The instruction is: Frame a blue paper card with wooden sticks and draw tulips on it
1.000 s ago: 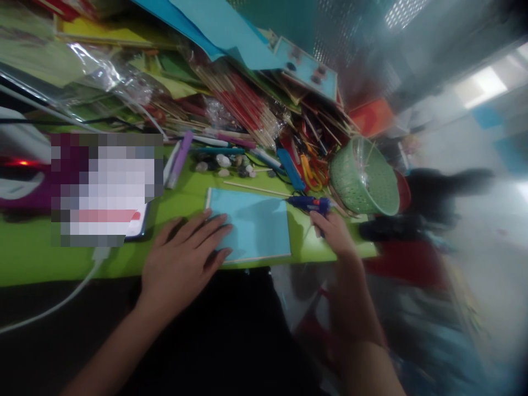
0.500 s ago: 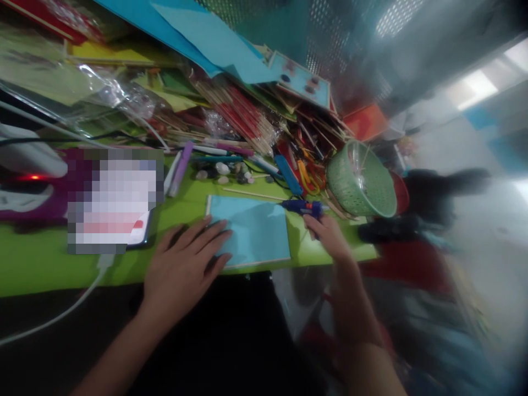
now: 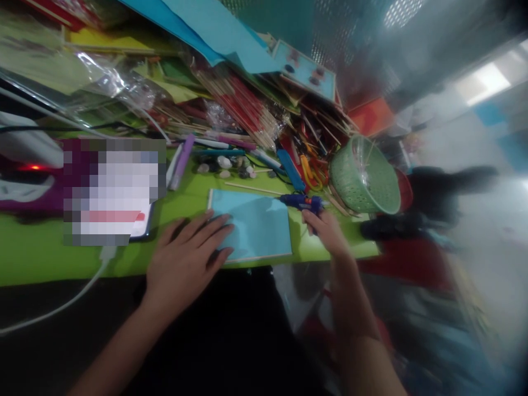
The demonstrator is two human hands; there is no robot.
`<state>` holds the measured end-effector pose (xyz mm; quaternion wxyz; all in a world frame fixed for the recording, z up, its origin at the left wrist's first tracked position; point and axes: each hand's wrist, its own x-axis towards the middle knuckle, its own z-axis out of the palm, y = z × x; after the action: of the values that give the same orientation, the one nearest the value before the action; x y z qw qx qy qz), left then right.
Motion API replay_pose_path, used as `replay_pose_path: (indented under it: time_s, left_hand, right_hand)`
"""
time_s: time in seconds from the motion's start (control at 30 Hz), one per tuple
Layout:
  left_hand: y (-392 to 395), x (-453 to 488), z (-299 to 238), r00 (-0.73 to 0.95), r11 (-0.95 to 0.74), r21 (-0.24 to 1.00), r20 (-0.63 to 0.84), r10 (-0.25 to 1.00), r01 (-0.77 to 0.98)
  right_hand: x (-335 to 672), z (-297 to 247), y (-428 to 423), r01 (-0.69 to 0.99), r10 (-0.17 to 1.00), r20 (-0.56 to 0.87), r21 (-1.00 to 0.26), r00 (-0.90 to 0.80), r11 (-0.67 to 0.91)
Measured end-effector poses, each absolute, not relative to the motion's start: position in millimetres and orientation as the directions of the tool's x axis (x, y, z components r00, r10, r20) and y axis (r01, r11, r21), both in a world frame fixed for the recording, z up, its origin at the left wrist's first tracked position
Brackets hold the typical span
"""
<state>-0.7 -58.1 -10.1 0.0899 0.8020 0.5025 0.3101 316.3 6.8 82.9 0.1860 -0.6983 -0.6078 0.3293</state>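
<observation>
I log: fingers of the left hand (image 3: 185,256) slightly spread, resting on the left side of a light-blue rectangular flat panel (image 3: 259,225) on the green tabletop (image 3: 177,203); fingers of the right hand (image 3: 330,232) wrapped around a dark-blue plastic glue gun (image 3: 303,202), nozzle (image 3: 283,199) at the panel's far right corner. Beyond: thin wooden stick (image 3: 251,188), pale-green plastic basket (image 3: 346,181).

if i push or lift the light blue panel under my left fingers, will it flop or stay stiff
The light blue panel is probably stiff, given its straight edges and pale edging. It looks thin, so likely light. Lying flat, it may slide rather than tip.
</observation>
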Motion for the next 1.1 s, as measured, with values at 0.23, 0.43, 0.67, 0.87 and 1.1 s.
replay_pose_path:
  time_s: [0.23, 0.43, 0.67, 0.87, 1.1]
  left_hand:
    - [-57.5, -0.3, -10.0, 0.319, -0.491, 0.4, 0.423, 0.848, 0.774]
    - [-57.7, -1.1, -11.7, 0.316, -0.483, 0.399, 0.416, 0.853, 0.779]
    - [-57.1, -4.1, -17.2, 0.319, -0.477, 0.432, 0.388, 0.865, 0.766]
    - [-55.2, -6.3, -15.0, 0.313, -0.472, 0.459, 0.381, 0.87, 0.753]
    - [-55.4, -5.3, -10.5, 0.316, -0.476, 0.44, 0.39, 0.865, 0.762]
  right_hand:
    - [315.7, 81.0, 6.7, 0.71, 0.972, -0.234, -0.679, 0.031, -0.186]
    - [323.8, 79.9, 3.8, 0.582, 0.977, -0.211, -0.79, 0.033, -0.191]
    - [360.7, 72.6, -6.4, 0.308, 0.978, -0.057, -0.944, 0.199, -0.118]
    - [404.8, 62.2, -12.8, 0.218, 0.855, -0.064, -0.955, 0.514, -0.202]
    - [432.1, 45.2, -10.9, 0.32, 0.774, -0.091, -0.876, 0.627, -0.361]
